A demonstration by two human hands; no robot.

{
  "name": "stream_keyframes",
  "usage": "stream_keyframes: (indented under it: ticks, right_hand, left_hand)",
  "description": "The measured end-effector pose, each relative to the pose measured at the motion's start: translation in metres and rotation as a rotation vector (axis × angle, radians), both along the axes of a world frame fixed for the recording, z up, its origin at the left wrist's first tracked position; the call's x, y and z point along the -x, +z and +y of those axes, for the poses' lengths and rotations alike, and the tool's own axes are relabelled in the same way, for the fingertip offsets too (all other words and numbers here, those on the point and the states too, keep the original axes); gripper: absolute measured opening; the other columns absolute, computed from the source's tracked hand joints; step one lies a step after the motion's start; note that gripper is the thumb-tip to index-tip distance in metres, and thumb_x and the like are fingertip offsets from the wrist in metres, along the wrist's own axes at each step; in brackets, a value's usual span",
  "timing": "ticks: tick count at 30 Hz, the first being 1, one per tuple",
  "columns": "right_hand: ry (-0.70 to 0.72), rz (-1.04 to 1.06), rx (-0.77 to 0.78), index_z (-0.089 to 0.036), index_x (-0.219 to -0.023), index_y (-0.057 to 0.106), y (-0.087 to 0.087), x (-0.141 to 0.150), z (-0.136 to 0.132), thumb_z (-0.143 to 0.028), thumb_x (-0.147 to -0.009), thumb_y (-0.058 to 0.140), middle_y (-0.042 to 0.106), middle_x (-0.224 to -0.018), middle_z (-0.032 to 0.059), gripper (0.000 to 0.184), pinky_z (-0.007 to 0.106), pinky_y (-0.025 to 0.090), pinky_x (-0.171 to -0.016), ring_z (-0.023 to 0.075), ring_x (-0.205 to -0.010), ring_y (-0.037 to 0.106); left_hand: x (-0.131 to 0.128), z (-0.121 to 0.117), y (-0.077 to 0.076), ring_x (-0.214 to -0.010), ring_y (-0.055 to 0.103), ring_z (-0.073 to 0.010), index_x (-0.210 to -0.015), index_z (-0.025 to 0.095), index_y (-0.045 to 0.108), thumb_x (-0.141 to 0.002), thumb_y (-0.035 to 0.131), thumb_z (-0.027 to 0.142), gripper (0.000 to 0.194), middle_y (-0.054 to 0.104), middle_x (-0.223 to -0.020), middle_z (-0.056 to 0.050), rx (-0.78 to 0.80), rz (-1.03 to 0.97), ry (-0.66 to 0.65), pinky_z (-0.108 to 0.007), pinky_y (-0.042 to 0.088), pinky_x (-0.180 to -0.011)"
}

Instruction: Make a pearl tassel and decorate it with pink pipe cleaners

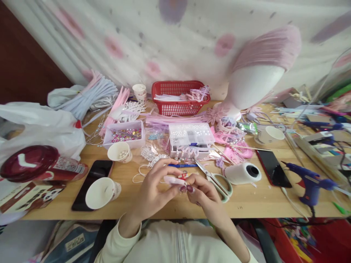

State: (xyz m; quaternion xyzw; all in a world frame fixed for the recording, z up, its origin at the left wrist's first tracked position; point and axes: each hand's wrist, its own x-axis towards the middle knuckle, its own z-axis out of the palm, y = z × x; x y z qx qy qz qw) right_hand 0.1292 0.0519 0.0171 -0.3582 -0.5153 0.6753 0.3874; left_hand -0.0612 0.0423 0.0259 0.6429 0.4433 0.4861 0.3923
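Observation:
In front of my chest, above the table's front edge, my left hand [156, 188] pinches a small pale pinkish-white piece [173, 180] between thumb and fingers. My right hand [204, 193] is closed at the piece's right end, its thumb tip meeting the left thumb. A small red patterned bit [183, 176] shows just behind the piece; I cannot tell whether it is joined to it. Beyond the hands lie a blue pen [182, 165] and a pair of scissors [216, 180] with pale green handles. A white thread spool [242, 173] rests right of them.
A bead box [192, 135], a tray of beads [124, 133] and a red basket [179, 106] stand farther back. Paper cups [101, 193] and a dark phone [94, 179] are at left. At right are another phone [274, 168], a blue glue gun [309, 182] and a white head form [253, 86].

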Motion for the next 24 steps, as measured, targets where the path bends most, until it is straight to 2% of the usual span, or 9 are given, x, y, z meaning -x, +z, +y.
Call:
stream_keyframes:
  ticks: [2, 4, 7, 10, 12, 13, 17, 20, 24]
  right_hand:
    - [-0.005, -0.037, -0.036, -0.021, -0.081, 0.064, 0.0, -0.001, -0.002, -0.052, -0.095, 0.065, 0.037, -0.058, -0.0077, 0.034, 0.026, 0.023, -0.048, 0.0103, -0.05, 0.025]
    - [-0.013, -0.053, -0.058, -0.022, -0.083, 0.065, 0.001, -0.003, -0.003, -0.051, -0.096, 0.064, 0.037, -0.06, -0.0073, 0.032, 0.026, 0.024, -0.049, 0.0108, -0.052, 0.025]
    - [0.008, -0.047, -0.067, -0.021, -0.085, 0.063, 0.002, -0.005, -0.006, -0.05, -0.099, 0.061, 0.038, -0.063, -0.007, 0.031, 0.026, 0.024, -0.05, 0.011, -0.053, 0.025]
    - [0.036, -0.08, -0.07, -0.021, -0.086, 0.06, 0.004, -0.006, -0.007, -0.046, -0.101, 0.059, 0.038, -0.064, -0.0075, 0.029, 0.025, 0.026, -0.051, 0.0109, -0.054, 0.026]
    - [0.043, -0.129, -0.096, -0.021, -0.089, 0.059, 0.006, -0.006, -0.007, -0.043, -0.102, 0.056, 0.041, -0.065, -0.0072, 0.025, 0.025, 0.029, -0.053, 0.0113, -0.055, 0.031]
    - [0.037, -0.161, -0.118, -0.021, -0.091, 0.059, 0.007, -0.006, -0.008, -0.041, -0.103, 0.054, 0.044, -0.067, -0.0062, 0.024, 0.025, 0.031, -0.054, 0.0116, -0.057, 0.035]
    - [0.012, -0.36, -0.272, -0.021, -0.096, 0.055, 0.015, -0.004, -0.011, -0.03, -0.105, 0.047, 0.056, -0.075, -0.0028, 0.016, 0.024, 0.038, -0.057, 0.0129, -0.062, 0.048]
    - [0.007, -0.506, -0.449, -0.022, -0.095, 0.052, 0.02, -0.002, -0.014, -0.021, -0.103, 0.045, 0.058, -0.07, -0.0039, 0.011, 0.024, 0.037, -0.052, 0.0123, -0.056, 0.05]
    - [-0.09, -0.641, -0.692, -0.021, -0.099, 0.054, 0.018, -0.003, -0.014, -0.013, -0.1, 0.045, 0.066, -0.072, -0.0013, 0.012, 0.024, 0.041, -0.053, 0.0134, -0.056, 0.058]
  left_hand:
    - [0.0, 0.002, 0.001, -0.11, 0.07, -0.0229, -0.096, 0.024, 0.074, -0.089, 0.075, 0.02, 0.008, 0.073, -0.114, -0.008, -0.083, 0.061, -0.002, -0.033, 0.054, -0.095]
    - [0.001, 0.003, 0.001, -0.093, 0.073, -0.0189, -0.095, 0.023, 0.072, -0.091, 0.071, 0.016, 0.008, 0.076, -0.099, -0.005, -0.103, 0.091, -0.06, -0.03, 0.056, -0.086]
    - [0.001, 0.003, 0.001, -0.079, 0.07, -0.0177, -0.091, 0.023, 0.068, -0.092, 0.067, 0.013, 0.01, 0.074, -0.082, -0.002, -0.144, 0.157, -0.109, -0.03, 0.056, -0.08]
    - [0.0, 0.001, 0.002, -0.092, 0.071, -0.0214, -0.091, 0.023, 0.064, -0.09, 0.066, 0.013, 0.01, 0.074, -0.097, -0.006, -0.217, 0.234, -0.072, -0.032, 0.056, -0.085]
    - [-0.002, -0.001, 0.002, -0.101, 0.072, -0.0221, -0.094, 0.023, 0.062, -0.091, 0.062, 0.011, 0.013, 0.074, -0.108, -0.008, -0.219, 0.248, -0.071, -0.032, 0.055, -0.088]
    - [-0.003, -0.002, 0.002, -0.099, 0.072, -0.021, -0.095, 0.024, 0.06, -0.092, 0.059, 0.01, 0.015, 0.074, -0.107, -0.008, -0.202, 0.251, -0.082, -0.03, 0.055, -0.086]
    - [-0.006, -0.005, -0.001, -0.075, 0.067, -0.0156, -0.097, 0.025, 0.053, -0.094, 0.052, 0.009, 0.016, 0.069, -0.087, -0.001, -0.109, 0.27, -0.108, -0.026, 0.053, -0.071]
    - [-0.007, -0.008, -0.007, -0.075, 0.066, -0.0153, -0.097, 0.026, 0.051, -0.095, 0.051, 0.013, 0.013, 0.067, -0.09, 0.0, -0.067, 0.244, -0.095, -0.026, 0.052, -0.071]
    - [-0.008, -0.011, -0.011, -0.085, 0.068, -0.0182, -0.104, 0.025, 0.054, -0.098, 0.048, 0.018, 0.011, 0.069, -0.096, -0.002, 0.047, 0.232, -0.102, -0.029, 0.052, -0.079]
